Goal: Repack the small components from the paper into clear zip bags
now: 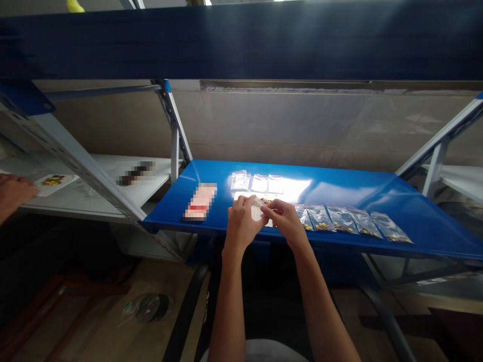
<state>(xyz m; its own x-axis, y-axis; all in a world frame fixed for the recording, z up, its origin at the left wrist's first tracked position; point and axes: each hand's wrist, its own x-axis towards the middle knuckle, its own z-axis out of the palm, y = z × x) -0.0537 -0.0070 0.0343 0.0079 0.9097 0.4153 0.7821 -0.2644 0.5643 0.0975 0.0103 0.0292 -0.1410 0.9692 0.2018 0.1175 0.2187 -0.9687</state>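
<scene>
Near the front edge of the blue shelf, my left hand is closed on a small clear plastic bag. My right hand pinches the same bag at its right side. Behind my fingers lies a little heap of dark and yellow pieces, partly hidden, on something white. To the right of my hands several filled zip bags lie in a row, with yellow and brown pieces at their lower ends. Farther back rest flat clear bags with no pieces visible in them.
A blurred pink-and-red item lies on the left of the blue shelf. A co-worker's hand is over the white shelf, beside a paper with pieces. Metal posts flank the shelf; a plastic bottle lies below.
</scene>
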